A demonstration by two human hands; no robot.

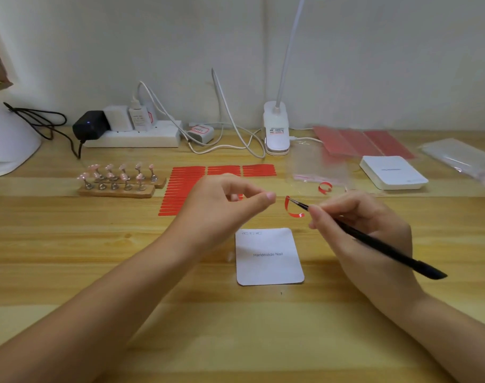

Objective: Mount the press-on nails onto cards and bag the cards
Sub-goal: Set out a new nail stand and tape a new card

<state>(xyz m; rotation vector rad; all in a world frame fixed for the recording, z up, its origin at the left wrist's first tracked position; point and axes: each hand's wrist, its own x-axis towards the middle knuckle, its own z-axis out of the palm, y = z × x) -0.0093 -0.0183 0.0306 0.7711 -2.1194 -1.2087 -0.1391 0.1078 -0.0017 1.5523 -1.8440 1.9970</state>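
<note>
Right hand is gripping black tweezers, tips pinching a curled red strip just above the white card — left hand is hovering beside it, fingers curled, holding nothing. Nails on stands are sitting far left of card.

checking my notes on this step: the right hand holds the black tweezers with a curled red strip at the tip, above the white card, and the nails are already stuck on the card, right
Not quite: in the head view the white card is bare apart from its print. The nails sit on their stands at the left. The rest holds: the right hand grips the black tweezers, with the curled red strip at the tip.
</note>
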